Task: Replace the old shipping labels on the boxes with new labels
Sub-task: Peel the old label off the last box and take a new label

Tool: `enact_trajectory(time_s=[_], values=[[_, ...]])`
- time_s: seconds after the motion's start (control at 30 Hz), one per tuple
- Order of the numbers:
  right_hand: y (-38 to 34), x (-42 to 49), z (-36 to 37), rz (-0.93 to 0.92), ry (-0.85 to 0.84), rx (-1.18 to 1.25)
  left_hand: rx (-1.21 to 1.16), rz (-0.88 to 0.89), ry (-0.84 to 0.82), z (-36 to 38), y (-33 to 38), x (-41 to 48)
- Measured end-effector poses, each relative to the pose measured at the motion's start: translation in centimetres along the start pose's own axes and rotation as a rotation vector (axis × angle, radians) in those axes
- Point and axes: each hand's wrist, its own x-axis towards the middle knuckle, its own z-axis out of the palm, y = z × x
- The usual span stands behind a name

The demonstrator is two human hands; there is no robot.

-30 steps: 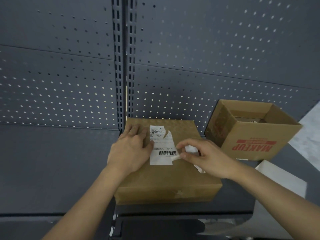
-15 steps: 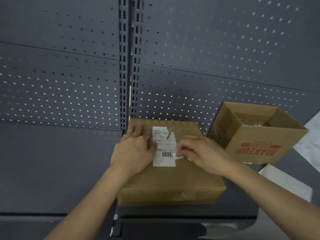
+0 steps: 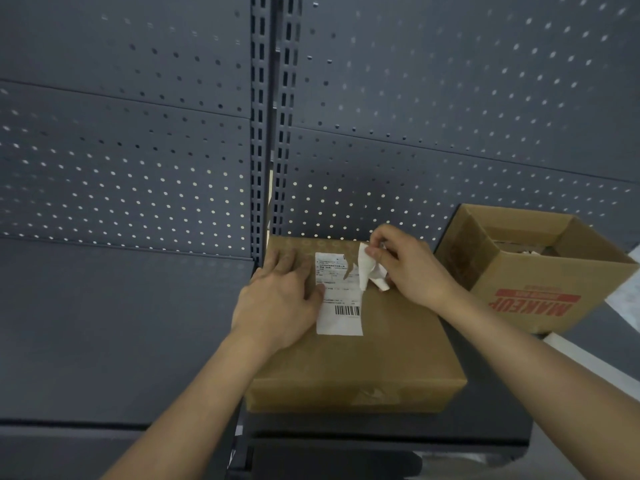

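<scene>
A closed brown cardboard box [image 3: 381, 358] lies flat on a dark shelf. A white shipping label [image 3: 337, 306] with a barcode is stuck on its top, torn along the upper right. My left hand [image 3: 280, 299] presses flat on the box top, thumb on the label's left edge. My right hand [image 3: 408, 268] pinches a crumpled white strip of label [image 3: 369, 271] lifted off the box near the label's upper right corner.
An open cardboard box [image 3: 540, 282] printed MAKEUP in red stands to the right on the same shelf [image 3: 104, 323]. A dark perforated back panel [image 3: 138, 150] rises behind. A pale sheet [image 3: 595, 368] lies lower right.
My right hand moved from the barcode area up toward the label's top right, pulling a strip of label free. The left hand stayed pressed on the box.
</scene>
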Motion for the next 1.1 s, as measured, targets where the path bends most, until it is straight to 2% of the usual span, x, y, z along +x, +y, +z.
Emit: enact_trajectory(time_s=[0.1, 0.2, 0.33, 0.57, 0.63, 0.7, 0.77, 0.93, 1.0, 1.1], values=[[-0.1, -0.5, -0.6, -0.004, -0.073, 0.183, -0.004, 0.000, 0.000, 0.1, -0.1, 0.2], [0.1, -0.6, -0.5, -0.004, -0.114, 0.163, -0.013, -0.002, 0.001, 0.2, -0.2, 0.2], [-0.1, -0.9, -0.8, 0.093, -0.144, 0.236, -0.021, -0.003, 0.011, 0.1, -0.1, 0.1], [-1.1, -1.9, -1.4, 0.013, -0.201, 0.320, -0.022, 0.005, 0.004, 0.0, -0.1, 0.0], [-1.2, -2.1, -1.5, 0.005, -0.209, 0.276, -0.025, 0.005, 0.008, 0.0, -0.1, 0.0], [-0.9, -2.0, -1.2, -0.029, -0.168, 0.095, -0.022, 0.001, 0.008, -0.1, -0.1, 0.0], [-0.5, -2.0, -0.8, -0.060, -0.119, 0.023, -0.021, 0.000, 0.003, -0.1, 0.0, 0.0], [0.1, -1.3, -2.3, -0.037, 0.127, 0.207, -0.026, -0.001, 0.001, 0.0, -0.1, 0.0], [0.3, -0.9, -2.8, -0.020, 0.067, 0.203, -0.022, -0.004, 0.002, 0.0, -0.1, 0.0], [0.8, -0.7, -1.9, 0.013, -0.016, 0.022, -0.019, -0.005, 0.001, -0.1, 0.0, 0.0]])
